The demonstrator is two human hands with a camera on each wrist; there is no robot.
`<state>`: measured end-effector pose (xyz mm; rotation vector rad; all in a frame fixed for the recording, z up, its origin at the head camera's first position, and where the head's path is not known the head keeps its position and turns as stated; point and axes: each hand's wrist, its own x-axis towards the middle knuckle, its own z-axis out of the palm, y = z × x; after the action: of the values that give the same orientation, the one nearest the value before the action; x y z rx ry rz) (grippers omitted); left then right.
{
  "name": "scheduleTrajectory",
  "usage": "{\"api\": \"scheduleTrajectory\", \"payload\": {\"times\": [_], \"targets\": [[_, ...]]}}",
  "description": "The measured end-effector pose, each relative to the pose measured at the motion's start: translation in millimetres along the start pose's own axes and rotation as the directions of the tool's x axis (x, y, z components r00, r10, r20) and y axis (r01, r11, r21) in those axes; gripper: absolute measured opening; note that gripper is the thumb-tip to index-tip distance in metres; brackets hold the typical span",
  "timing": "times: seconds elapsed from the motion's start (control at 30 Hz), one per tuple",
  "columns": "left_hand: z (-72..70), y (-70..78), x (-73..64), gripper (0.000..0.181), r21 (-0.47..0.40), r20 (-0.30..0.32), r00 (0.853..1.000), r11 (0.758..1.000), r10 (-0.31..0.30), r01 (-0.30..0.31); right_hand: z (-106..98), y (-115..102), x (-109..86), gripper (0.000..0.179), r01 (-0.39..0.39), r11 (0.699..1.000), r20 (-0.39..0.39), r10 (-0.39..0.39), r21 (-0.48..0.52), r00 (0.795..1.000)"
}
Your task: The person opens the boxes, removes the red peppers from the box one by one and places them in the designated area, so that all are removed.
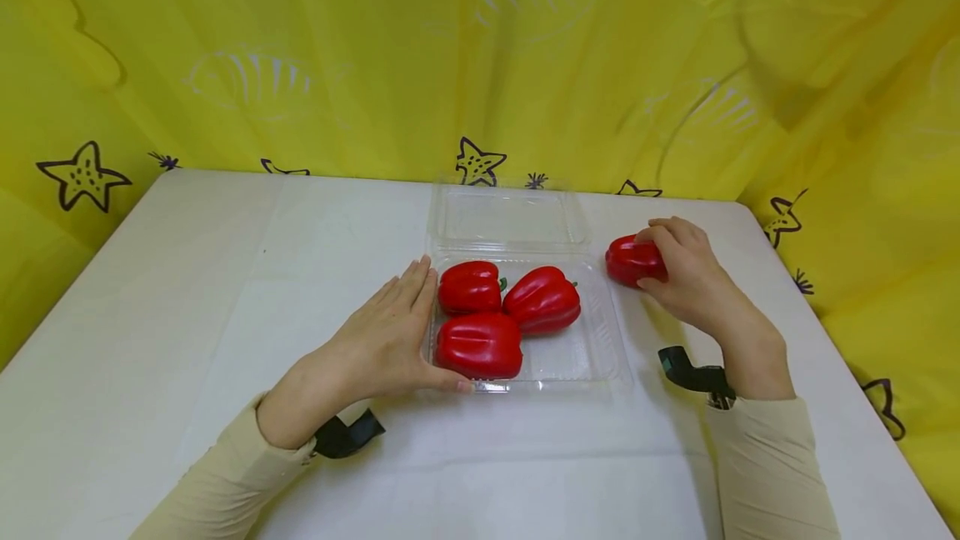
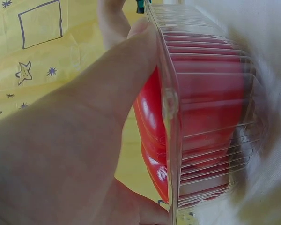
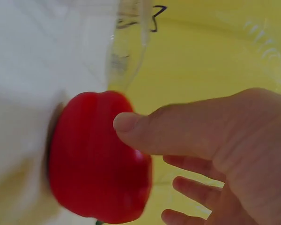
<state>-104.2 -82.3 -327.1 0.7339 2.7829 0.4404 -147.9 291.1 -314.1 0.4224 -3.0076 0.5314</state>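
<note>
Three red bell peppers lie in a clear plastic clamshell container (image 1: 573, 361), one bell pepper (image 1: 478, 346) at its front left corner, another (image 1: 470, 287) behind it and a third (image 1: 542, 300) towards the middle. My left hand (image 1: 386, 340) rests along the container's left side, fingers straight, thumb at the front rim. In the left wrist view, peppers press red against the ribbed wall (image 2: 206, 103). To the right of the container, my right hand (image 1: 686, 273) grips a fourth red bell pepper (image 3: 96, 159), thumb on its side; the other fingertips are partly hidden behind it.
The container's clear lid (image 1: 510, 219) is folded back towards the rear of the white-covered table (image 1: 150, 332). A yellow patterned curtain (image 1: 375, 48) hangs behind and at both sides. Dark wrist bands stick out beneath both wrists.
</note>
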Motion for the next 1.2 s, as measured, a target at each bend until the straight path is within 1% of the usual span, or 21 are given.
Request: {"api": "scheduleTrajectory", "payload": {"times": [0.1,0.33,0.47,0.6,0.7,0.9,1.1,1.2], "targets": [[0.3,0.2,0.2,0.132,-0.002,0.004,1.000,1.000,-0.001,0.001,-5,-8,-2.9,0.049,0.012,1.000,-0.017,-0.012,0.004,1.000],[-0.8,0.5,0.2,0.132,0.004,0.000,1.000,1.000,0.003,-0.003,-12,-34,-7.1,0.044,0.112,0.993,-0.091,-0.109,0.025,0.990],[-1.2,0.6,-0.1,0.131,0.005,-0.001,1.000,1.000,0.003,-0.003,-11,-47,-7.7,0.042,0.185,0.982,-0.113,-0.182,0.024,0.977],[-0.9,0.4,-0.4,0.131,0.005,0.001,1.000,1.000,0.003,-0.003,-6,-60,-8.9,0.043,0.252,0.968,-0.117,-0.249,0.011,0.961],[-0.8,0.1,-0.6,0.131,0.004,-0.003,1.000,1.000,0.005,-0.005,-2,-69,-9.5,0.045,0.287,0.958,-0.098,-0.287,-0.006,0.953],[-1.0,0.3,-0.7,0.131,0.001,-0.002,1.000,1.000,0.003,-0.003,7,-83,-9.7,0.053,0.318,0.948,-0.007,-0.318,-0.012,0.948],[-0.9,0.0,0.1,0.131,0.001,-0.007,1.000,1.000,0.006,-0.006,14,-91,-9.2,0.056,0.354,0.935,0.027,-0.354,0.000,0.935],[-0.7,-0.4,0.7,0.130,0.001,-0.010,1.000,1.000,0.009,-0.009,18,-93,-8.8,0.057,0.364,0.931,0.062,-0.364,0.009,0.930]]}}
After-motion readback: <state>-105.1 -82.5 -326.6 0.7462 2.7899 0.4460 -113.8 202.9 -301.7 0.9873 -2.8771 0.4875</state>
